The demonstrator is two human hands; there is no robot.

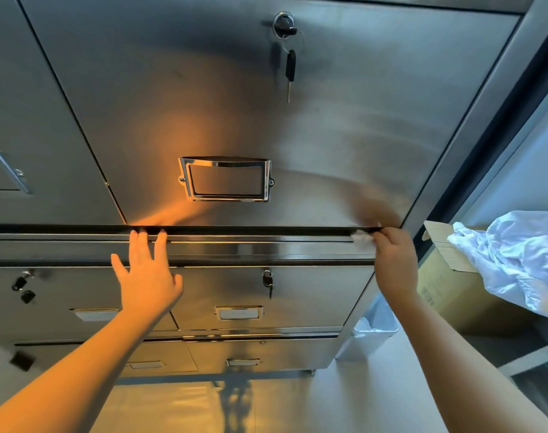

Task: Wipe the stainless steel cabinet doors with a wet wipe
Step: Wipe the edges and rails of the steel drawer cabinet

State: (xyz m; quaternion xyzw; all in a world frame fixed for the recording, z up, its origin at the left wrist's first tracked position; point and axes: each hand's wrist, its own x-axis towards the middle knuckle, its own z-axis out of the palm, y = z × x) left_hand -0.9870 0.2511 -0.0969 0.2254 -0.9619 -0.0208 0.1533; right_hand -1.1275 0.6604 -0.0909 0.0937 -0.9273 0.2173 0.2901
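At door's (329, 135) lower right edge — wet wipe (361, 238) pinched in right hand (394, 260); left hand (147, 270) flat, fingers spread.

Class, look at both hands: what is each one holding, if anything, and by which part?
The right hand pinches a crumpled wet wipe by its right end. The left hand holds nothing.

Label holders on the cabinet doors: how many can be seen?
6: upper right door, upper left door, middle row and, bottom row and. The left arm may hide others.
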